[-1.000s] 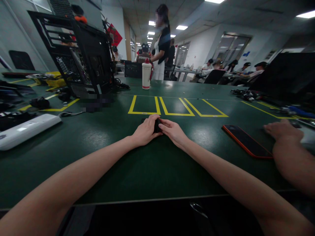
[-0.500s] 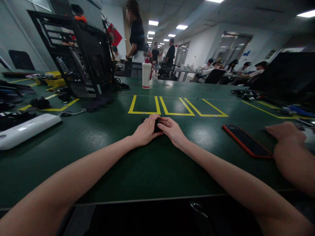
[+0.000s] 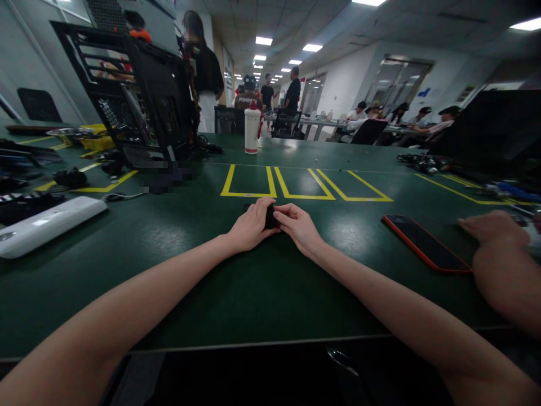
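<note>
A small black object rests low at the green table, mostly covered by my fingers, so its kind does not show. My left hand is closed over it from the left, with a dark bit of it showing past the fingers. From the right, my right hand pinches at its right side with thumb and fingers. Just beyond both hands lie three outlines of yellow tape on the tabletop.
An orange-cased phone and another person's hand are at the right. On the left lie a white power strip and an open black computer case. A white bottle stands at the back; people are beyond.
My hands hold nearly the same place around the black object; the right fingers shift very slightly. In the background, a standing person has moved to the left.
</note>
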Motion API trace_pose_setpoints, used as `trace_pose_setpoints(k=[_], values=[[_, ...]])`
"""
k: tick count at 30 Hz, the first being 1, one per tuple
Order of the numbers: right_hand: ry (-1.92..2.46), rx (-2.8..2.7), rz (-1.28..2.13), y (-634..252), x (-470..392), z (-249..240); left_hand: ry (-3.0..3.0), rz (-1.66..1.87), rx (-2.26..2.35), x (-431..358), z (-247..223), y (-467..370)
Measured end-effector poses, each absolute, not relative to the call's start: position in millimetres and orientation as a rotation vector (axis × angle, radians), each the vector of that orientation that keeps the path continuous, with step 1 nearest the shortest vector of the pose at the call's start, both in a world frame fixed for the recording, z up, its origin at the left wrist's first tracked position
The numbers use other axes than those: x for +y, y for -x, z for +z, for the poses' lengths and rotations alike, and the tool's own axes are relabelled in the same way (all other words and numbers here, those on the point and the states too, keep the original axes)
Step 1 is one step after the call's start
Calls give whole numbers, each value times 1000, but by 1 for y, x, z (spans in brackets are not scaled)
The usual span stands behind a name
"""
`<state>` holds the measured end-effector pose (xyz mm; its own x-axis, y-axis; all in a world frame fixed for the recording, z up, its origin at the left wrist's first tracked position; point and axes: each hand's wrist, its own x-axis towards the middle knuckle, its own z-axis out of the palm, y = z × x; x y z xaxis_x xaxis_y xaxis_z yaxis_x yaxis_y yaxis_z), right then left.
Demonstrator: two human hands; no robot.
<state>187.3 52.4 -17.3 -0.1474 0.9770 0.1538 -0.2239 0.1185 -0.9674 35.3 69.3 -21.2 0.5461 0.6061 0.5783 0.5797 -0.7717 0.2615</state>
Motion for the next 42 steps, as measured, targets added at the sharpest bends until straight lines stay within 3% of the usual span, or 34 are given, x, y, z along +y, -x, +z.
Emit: trace_pose_setpoints(k=[42], values=[[928,-1280,1244,-186,57,-22,-2707,1029,1067,67,-20,-36]])
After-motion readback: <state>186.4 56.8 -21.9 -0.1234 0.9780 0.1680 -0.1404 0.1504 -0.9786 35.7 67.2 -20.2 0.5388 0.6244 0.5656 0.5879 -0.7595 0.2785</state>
